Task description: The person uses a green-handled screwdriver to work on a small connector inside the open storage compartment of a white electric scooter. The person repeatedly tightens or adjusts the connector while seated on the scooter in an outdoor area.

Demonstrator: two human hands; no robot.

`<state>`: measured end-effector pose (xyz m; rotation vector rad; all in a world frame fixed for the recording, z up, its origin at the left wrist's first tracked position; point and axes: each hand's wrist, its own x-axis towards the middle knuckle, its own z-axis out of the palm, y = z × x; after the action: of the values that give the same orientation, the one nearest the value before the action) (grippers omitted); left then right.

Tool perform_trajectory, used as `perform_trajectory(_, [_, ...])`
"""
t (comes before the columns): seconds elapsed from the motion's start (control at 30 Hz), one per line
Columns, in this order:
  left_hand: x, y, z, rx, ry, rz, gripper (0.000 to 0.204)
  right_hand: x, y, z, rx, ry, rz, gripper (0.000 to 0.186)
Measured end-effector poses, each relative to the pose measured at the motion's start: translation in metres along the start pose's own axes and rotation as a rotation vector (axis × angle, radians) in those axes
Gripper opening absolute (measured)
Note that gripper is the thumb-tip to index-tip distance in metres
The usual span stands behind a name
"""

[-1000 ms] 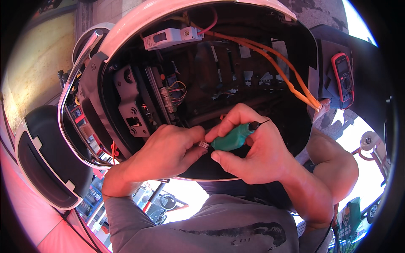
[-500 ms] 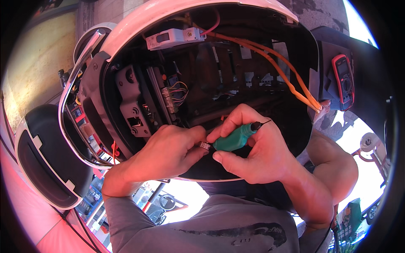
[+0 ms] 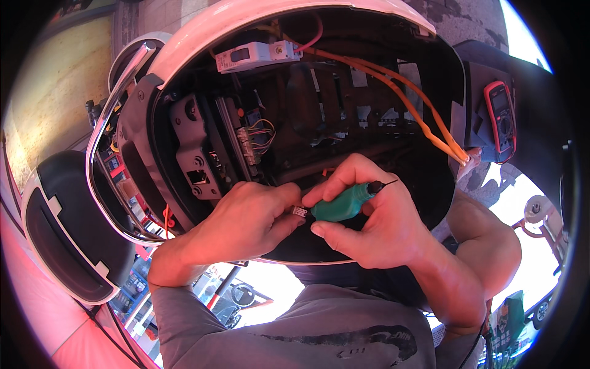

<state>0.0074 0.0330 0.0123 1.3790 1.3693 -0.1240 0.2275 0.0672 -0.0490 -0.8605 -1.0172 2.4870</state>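
Observation:
My left hand [image 3: 255, 215] pinches a small white multi-pin connector [image 3: 300, 211] between thumb and forefinger, with its row of openings facing right. My right hand [image 3: 381, 215] is closed around a small green bottle-shaped object [image 3: 340, 208]. That object has a dark neck and a thin black tip [image 3: 388, 182] that points right, away from the connector. Its rounded green end lies close beside the connector; whether they touch I cannot tell. Both hands are over the near edge of an open, dark vehicle compartment [image 3: 424, 166].
A white circuit breaker [image 3: 255, 56] sits at the compartment's far side. Orange cables [image 3: 405, 95] run from there to the right edge. Another connector with coloured wires [image 3: 249, 144] lies inside. On the right rests a red multimeter [image 3: 501, 120]; a padded backrest [image 3: 74, 227] is at left.
The green object has tilted and shifted very slightly in my right hand. The connector has turned a little, showing more of its openings. Otherwise both hands stay in place.

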Motion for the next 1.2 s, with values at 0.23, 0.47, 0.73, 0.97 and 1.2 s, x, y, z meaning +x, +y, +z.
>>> perform_trajectory(0.23, [-0.0004,0.0001,0.0001,-0.025,-0.006,-0.016,0.014,0.0,0.0014,0.0008,0.047,-0.004,-0.012,0.037])
perform_trajectory(0.47, [-0.0009,-0.0047,0.0043,-0.033,0.009,0.017,0.013,0.0009,0.0017,-0.0025,-0.131,-0.04,-0.142,0.038])
perform_trajectory(0.73, [-0.0002,-0.0008,0.0029,0.0,0.019,0.013,0.013,-0.0011,0.0039,-0.0052,-0.135,-0.05,-0.236,0.037])
perform_trajectory(0.97, [0.0007,0.0024,0.0012,-0.031,0.014,-0.01,0.012,-0.0022,0.0022,-0.0018,0.083,-0.01,-0.044,0.037])
perform_trajectory(1.2, [0.0004,-0.0006,0.0029,-0.032,0.02,0.014,0.012,-0.0017,0.0035,-0.0031,-0.028,-0.031,-0.128,0.037])
